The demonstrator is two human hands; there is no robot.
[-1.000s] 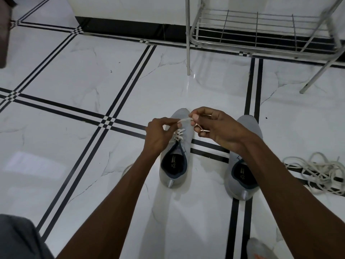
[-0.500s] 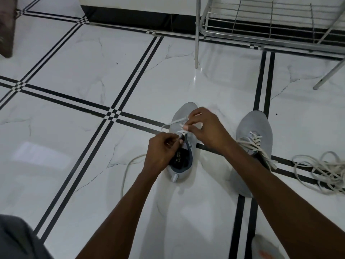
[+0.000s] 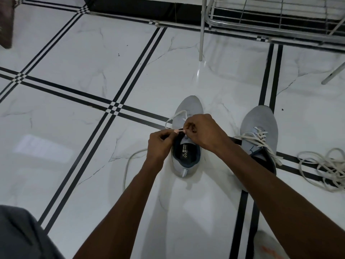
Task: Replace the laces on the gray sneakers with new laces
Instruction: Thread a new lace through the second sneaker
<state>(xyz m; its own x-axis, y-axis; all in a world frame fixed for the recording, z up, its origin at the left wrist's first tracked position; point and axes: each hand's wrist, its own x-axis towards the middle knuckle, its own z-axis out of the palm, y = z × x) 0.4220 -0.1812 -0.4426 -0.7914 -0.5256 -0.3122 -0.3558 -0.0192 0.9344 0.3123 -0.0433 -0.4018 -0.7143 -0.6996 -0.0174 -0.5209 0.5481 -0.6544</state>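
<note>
Both hands meet over the left-hand gray sneaker (image 3: 188, 146), which sits just below the middle of the view, toe pointing to twelve o'clock. The left hand (image 3: 160, 144) has its fingers curled, pinching the white lace (image 3: 176, 116) at the shoe's throat; the right hand (image 3: 203, 131) comes in from three o'clock, fingers bent and pinching the same lace right beside it, the two hands almost touching. One loop of that lace arcs out over the toe toward eleven o'clock, and a long tail trails off across the floor toward eight o'clock. The second gray sneaker (image 3: 259, 128) stands near, at three o'clock of the first, toe up, its lace threaded through but loose, the ends splayed across its tongue. Farther out at four o'clock a tangle of loose laces (image 3: 328, 167) lies on the floor. The floor (image 3: 74, 156) is glossy white marble-look tile, crossed by paired black lines with small checkered squares where they meet, and it throws back soft glare. At one o'clock stands a metal wire rack (image 3: 280, 21), one leg planted on the tile. A black skirting band (image 3: 145, 8) runs along the wall at twelve o'clock.
</note>
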